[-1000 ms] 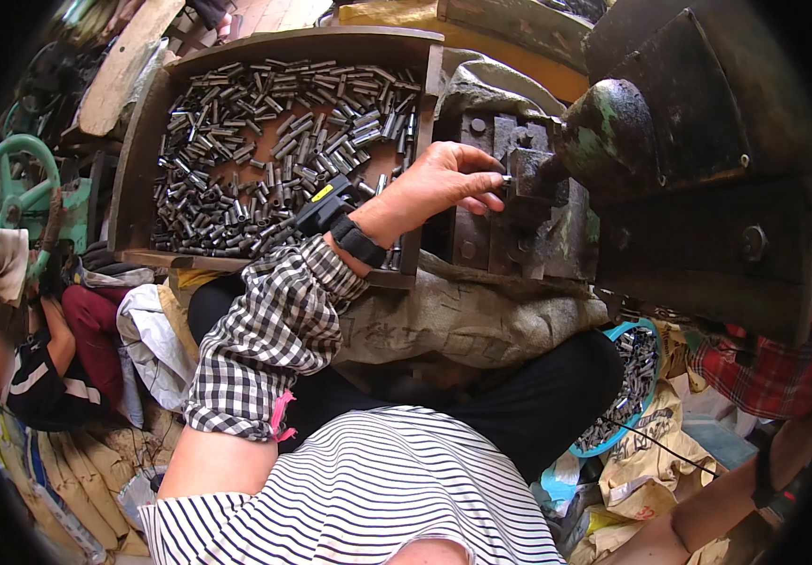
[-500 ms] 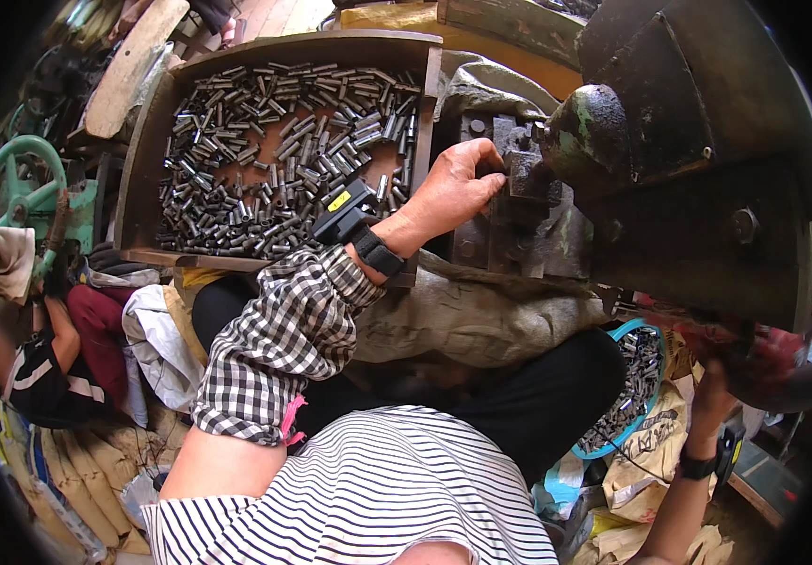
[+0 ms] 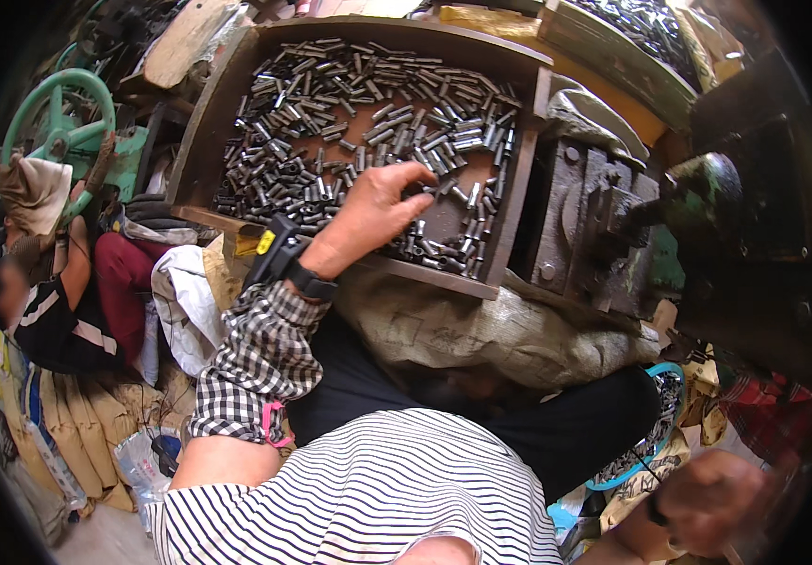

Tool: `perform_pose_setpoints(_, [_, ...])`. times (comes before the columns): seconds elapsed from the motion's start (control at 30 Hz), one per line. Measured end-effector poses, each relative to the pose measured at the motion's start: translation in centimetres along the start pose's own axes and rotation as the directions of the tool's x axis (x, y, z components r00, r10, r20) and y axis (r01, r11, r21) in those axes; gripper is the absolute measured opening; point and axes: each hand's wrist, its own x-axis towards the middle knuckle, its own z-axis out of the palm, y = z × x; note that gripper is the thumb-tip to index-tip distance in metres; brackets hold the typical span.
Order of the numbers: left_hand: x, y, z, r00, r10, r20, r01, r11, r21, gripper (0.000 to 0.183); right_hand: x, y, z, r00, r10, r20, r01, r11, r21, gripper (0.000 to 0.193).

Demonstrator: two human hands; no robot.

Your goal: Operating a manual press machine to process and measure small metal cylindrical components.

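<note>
My left hand (image 3: 382,209), in a checked sleeve cover with a black wrist strap, reaches over a wooden tray (image 3: 201,155) of short metal tubes (image 3: 307,122). Thumb and forefinger curl together around one of those tubes (image 3: 447,186), near the tray's right part. My right hand (image 3: 712,499) is at the lower right, smeared by motion and partly dark, so its fingers do not show clearly. A dark, greasy machine (image 3: 755,235) rises on the right. Its metal die block (image 3: 604,217) lies just right of the tray.
A blue-rimmed basin (image 3: 674,414) of metal pieces is beside my right knee. Grey cloth (image 3: 481,330) hangs below the tray. Far left are a green handwheel (image 3: 53,141) and another person (image 3: 67,292) seated. Another box of metal parts (image 3: 637,33) lies at the back.
My left hand has left the machine's die block and moved left to the tubes in the tray. My right hand has come down from beneath the machine. The view has shifted rightward.
</note>
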Motion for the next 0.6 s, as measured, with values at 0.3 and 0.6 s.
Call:
perform_pose_setpoints(0.3, [1.1,-0.6,0.4,0.981,0.187,0.051,-0.191,0.886,0.424,0.021,-0.5,-17.1,23.6,0.802,-0.320,0.504,-0.037,0.815,0.578,0.020])
perform_pose_setpoints(0.6, [2.0,-1.7,2.6,0.971,0.219,0.095,-0.232,0.778,0.584,0.012,-0.3,-18.2,26.0,0.663,-0.517,0.542,0.059,0.758,0.650,0.009])
